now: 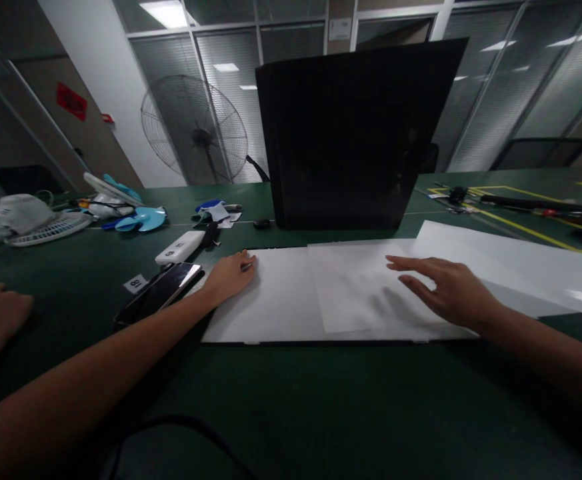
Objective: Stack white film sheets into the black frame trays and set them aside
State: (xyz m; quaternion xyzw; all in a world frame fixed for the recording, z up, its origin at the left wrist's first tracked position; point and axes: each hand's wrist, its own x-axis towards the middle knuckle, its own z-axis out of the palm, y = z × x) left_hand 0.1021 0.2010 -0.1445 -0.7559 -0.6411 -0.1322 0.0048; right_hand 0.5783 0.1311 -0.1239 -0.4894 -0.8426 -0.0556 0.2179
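The left hand [228, 273] is resting, fingers loosely curled and gripping nothing, on the left edge of the flat white rectangular panel [271, 313]. The right hand [445, 290] is spreading open over the thin translucent film sheet [355, 287], which is lying on that panel between both hands. A dark smartphone [163, 290] is lying just left, and a tall black board [351, 133] is standing behind.

Panel [271, 307]: flat on table [291, 400], centre.
Film [355, 280]: on panel, right half.
Board [345, 133]: upright, 12 o'clock of panel.
Phone [163, 290]: 9 o'clock, beside panel.
Fan [194, 130]: 11 o'clock, far.
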